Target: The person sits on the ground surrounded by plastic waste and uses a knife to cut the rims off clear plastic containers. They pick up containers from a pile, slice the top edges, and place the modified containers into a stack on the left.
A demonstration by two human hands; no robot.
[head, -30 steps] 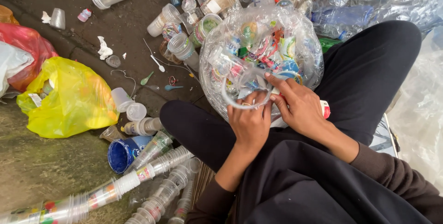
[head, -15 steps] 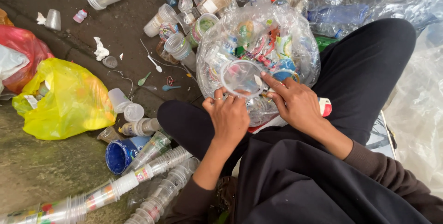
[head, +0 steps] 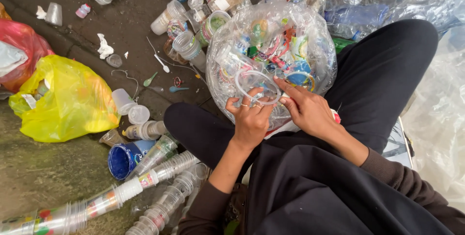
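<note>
At the far left a yellow plastic bag (head: 63,101) lay on the ground beside a red bag (head: 22,51), and nearer the person a blue cup (head: 123,160) sat on its side above a long stack of clear cups (head: 97,201). The left hand (head: 252,121) was curled, its fingers closed on the near rim of a clear plastic cup (head: 256,86) whose round mouth faced up toward the camera, just beyond the knuckles. The right hand (head: 307,111) pinched the cup's right edge between thumb and forefinger, though how firmly was hard to tell. The cup rested against a large clear bag (head: 310,36) stuffed with coloured plastic scraps, which sat between the person's dark-trousered legs. Crushed clear bottles (head: 368,7) lay piled at upper right.
</note>
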